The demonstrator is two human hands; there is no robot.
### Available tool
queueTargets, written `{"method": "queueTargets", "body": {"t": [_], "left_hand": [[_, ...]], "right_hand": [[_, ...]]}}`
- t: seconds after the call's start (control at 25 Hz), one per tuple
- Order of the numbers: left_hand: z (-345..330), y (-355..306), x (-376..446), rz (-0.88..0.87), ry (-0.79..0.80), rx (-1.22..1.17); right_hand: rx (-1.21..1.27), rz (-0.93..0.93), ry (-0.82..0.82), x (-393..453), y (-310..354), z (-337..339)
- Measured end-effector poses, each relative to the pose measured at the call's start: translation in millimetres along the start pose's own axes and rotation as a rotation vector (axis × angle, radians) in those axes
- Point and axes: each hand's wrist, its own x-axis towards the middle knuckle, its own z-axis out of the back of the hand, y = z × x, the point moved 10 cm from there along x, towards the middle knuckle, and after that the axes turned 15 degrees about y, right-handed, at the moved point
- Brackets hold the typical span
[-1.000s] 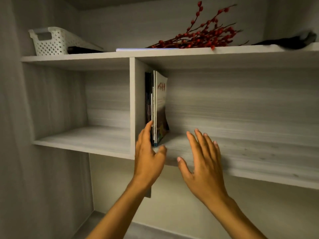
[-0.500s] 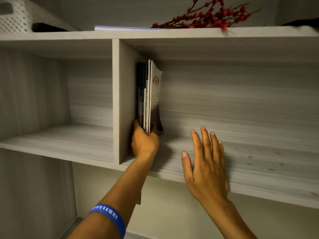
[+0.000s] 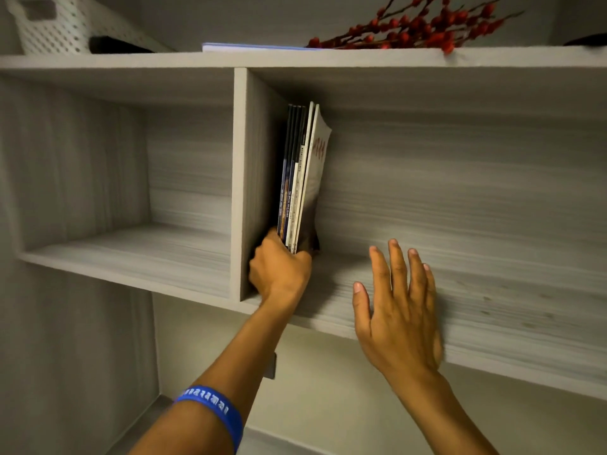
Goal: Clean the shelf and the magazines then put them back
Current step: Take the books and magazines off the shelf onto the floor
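Note:
Several magazines stand upright in the right compartment of a pale wood-grain shelf, leaning against the vertical divider. My left hand grips the bottom of the stack, fingers curled round the spines on the divider side, thumb on the other. A blue wristband sits on that forearm. My right hand hovers open with fingers spread over the shelf board, to the right of the magazines and apart from them.
On the top board lie a white perforated basket, a dark object, a flat blue-edged booklet and a red berry branch. The left compartment holds nothing.
My left hand went from open in front of the magazines to curled round the stack's bottom. The camera moved closer and lower. My right hand stayed open over the shelf.

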Motion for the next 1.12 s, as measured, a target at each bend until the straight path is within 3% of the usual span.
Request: {"method": "queueTargets", "body": {"t": [0.24, 0.48, 0.72, 0.84, 0.96, 1.12], "left_hand": [[52.0, -6.3, -65.4, -0.208, -0.033, 0.078], [87.2, -0.3, -110.5, -0.278, -0.061, 0.027], [119.7, 0.6, -152.5, -0.345, 0.003, -0.141], [144.3, 3.3, -189.9, -0.336, 0.046, -0.255], [163.2, 2.1, -224.2, -0.326, 0.111, -0.368], [166.4, 0.7, -274.1, -0.288, 0.22, -0.409]], "right_hand": [[0.053, 0.022, -0.021, -0.6, 2.5, 4.1], [0.382, 0.076, -0.01, 12.5, 30.4, 31.7], [1.265, -0.153, 0.246, 15.2, 58.9, 19.3], [1.466, -0.167, 0.39, -8.6, 67.2, 12.9], [1.641, -0.061, 0.519, -35.9, 82.0, 25.6], [1.72, -0.15, 0.444, -99.4, 67.5, 52.0]]}}
